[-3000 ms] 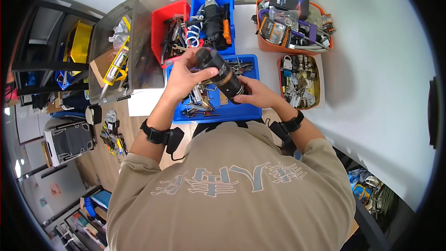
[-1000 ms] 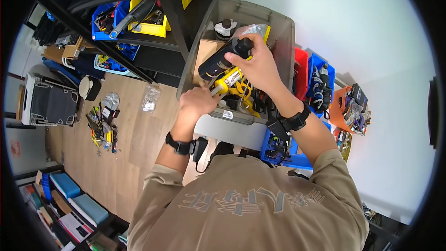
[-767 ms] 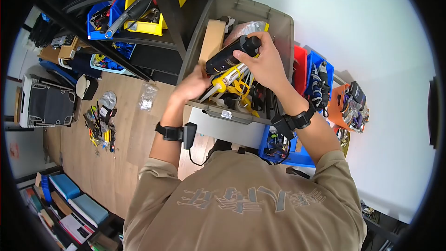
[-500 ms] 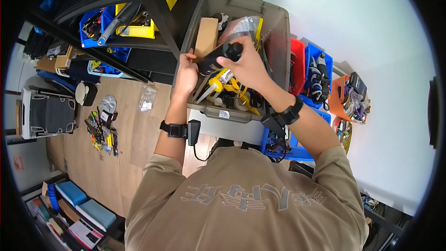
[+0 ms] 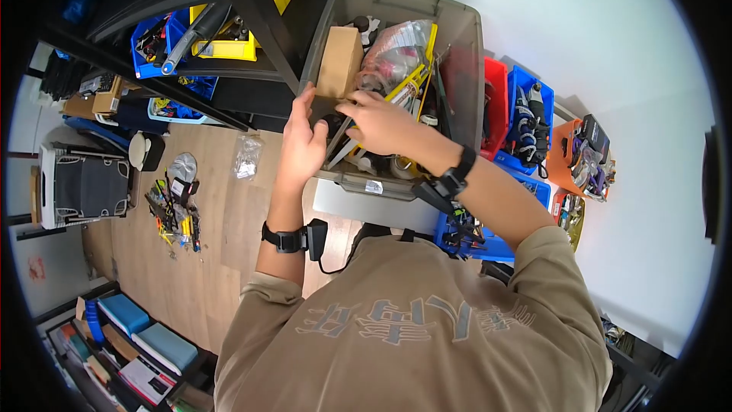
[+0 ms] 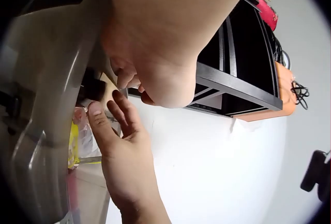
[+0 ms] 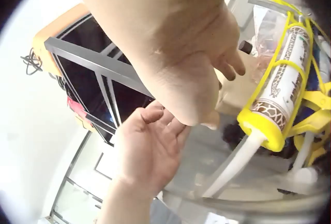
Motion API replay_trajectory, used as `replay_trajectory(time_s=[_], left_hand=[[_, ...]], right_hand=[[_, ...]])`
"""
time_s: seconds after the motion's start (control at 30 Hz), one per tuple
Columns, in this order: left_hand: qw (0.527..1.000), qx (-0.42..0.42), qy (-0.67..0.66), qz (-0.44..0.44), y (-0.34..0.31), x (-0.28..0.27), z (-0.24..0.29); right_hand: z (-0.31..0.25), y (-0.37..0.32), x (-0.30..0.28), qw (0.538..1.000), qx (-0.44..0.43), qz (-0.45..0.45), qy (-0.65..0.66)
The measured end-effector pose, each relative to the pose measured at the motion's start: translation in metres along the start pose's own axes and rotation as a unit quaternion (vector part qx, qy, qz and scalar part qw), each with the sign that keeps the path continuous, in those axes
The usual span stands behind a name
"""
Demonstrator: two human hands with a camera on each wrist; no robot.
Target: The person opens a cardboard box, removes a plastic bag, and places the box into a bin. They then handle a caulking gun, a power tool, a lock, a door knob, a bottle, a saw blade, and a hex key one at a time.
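My left hand stands at the left wall of a grey translucent bin, fingers straight and its palm turned inward. My right hand reaches over the bin's contents, its thumb and fingers apart in the left wrist view. Low between the hands a black bottle shows only in part; most of it is hidden. Beside the right hand lies a yellow caulking gun with a white sealant tube, its pale nozzle pointing toward the bin's near rim. A brown cardboard box stands just beyond the fingers.
Clear plastic bags fill the bin's back. On the right are a red bin, a blue bin of tools and an orange basket. A black shelf rises at left; loose tools lie on the floor.
The black bottle has gone from above the blue tray to low inside the grey bin. The right hand has loosened from it; the left hand has moved to the bin's left wall.
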State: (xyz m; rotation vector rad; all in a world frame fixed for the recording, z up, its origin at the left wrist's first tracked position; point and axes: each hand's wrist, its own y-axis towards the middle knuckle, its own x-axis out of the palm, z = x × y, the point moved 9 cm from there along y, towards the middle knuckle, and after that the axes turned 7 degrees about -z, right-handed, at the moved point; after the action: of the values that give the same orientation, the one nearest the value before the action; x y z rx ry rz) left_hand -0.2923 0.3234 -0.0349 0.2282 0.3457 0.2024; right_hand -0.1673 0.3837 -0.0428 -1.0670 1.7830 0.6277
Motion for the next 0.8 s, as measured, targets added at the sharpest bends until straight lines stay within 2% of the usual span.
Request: replay_trajectory(time_s=[0.07, 0.1, 0.13, 0.17, 0.2, 0.27, 0.3, 0.33, 0.37, 0.43, 0.47, 0.5, 0.57, 0.63, 0.67, 0.73, 0.8], left_hand=[[0.992, -0.023, 0.125, -0.024, -0.006, 0.003, 0.002], [0.992, -0.025, 0.124, -0.027, -0.008, 0.005, 0.005], [0.98, -0.049, 0.187, -0.054, -0.01, 0.013, 0.005], [0.963, -0.07, 0.247, -0.083, -0.012, 0.022, 0.003], [0.964, -0.07, 0.242, -0.091, -0.012, 0.025, 0.003], [0.942, -0.044, 0.318, -0.096, -0.009, 0.03, 0.001], [0.951, -0.05, 0.294, -0.082, -0.008, 0.029, -0.007], [0.93, -0.108, 0.332, -0.117, -0.006, 0.033, -0.003], [0.919, -0.119, 0.339, -0.161, -0.007, 0.041, -0.007], [0.906, -0.123, 0.345, -0.212, -0.005, 0.048, -0.02], [0.899, -0.152, 0.334, -0.24, -0.005, 0.05, -0.036], [0.889, -0.18, 0.326, -0.268, -0.006, 0.052, -0.047], [0.878, -0.2, 0.318, -0.297, -0.004, 0.055, -0.048], [0.867, -0.223, 0.317, -0.313, -0.008, 0.058, -0.05], [0.865, -0.218, 0.319, -0.32, -0.009, 0.059, -0.051], [0.885, -0.192, 0.314, -0.285, -0.006, 0.055, -0.048], [0.891, -0.18, 0.317, -0.269, -0.006, 0.053, -0.049]], right_hand=[[0.012, -0.019, -0.005, 0.994, 0.051, -0.082, 0.046], [0.015, -0.032, -0.021, 0.993, 0.062, -0.084, 0.058], [0.02, -0.049, -0.037, 0.991, 0.077, -0.086, 0.071], [0.023, -0.066, -0.056, 0.995, 0.046, -0.051, 0.071], [0.027, -0.087, -0.074, 0.997, 0.018, -0.016, 0.07], [0.043, -0.134, -0.102, 0.981, 0.099, -0.038, 0.161], [0.058, -0.159, -0.106, 0.974, 0.125, -0.053, 0.182], [0.069, -0.184, -0.11, 0.973, 0.167, -0.056, 0.151], [0.08, -0.209, -0.109, 0.967, 0.201, -0.066, 0.139], [0.103, -0.253, -0.09, 0.958, 0.25, -0.078, 0.118], [0.116, -0.272, -0.069, 0.954, 0.267, -0.079, 0.109], [0.135, -0.289, -0.037, 0.947, 0.275, -0.11, 0.124], [0.154, -0.313, 0.017, 0.908, 0.361, -0.196, 0.081], [0.187, -0.335, 0.078, 0.924, 0.341, -0.171, -0.017], [0.193, -0.341, 0.097, 0.923, 0.347, -0.168, -0.013], [0.208, -0.35, 0.117, 0.892, 0.432, -0.126, -0.046], [0.215, -0.348, 0.133, 0.893, 0.438, -0.094, -0.035]])
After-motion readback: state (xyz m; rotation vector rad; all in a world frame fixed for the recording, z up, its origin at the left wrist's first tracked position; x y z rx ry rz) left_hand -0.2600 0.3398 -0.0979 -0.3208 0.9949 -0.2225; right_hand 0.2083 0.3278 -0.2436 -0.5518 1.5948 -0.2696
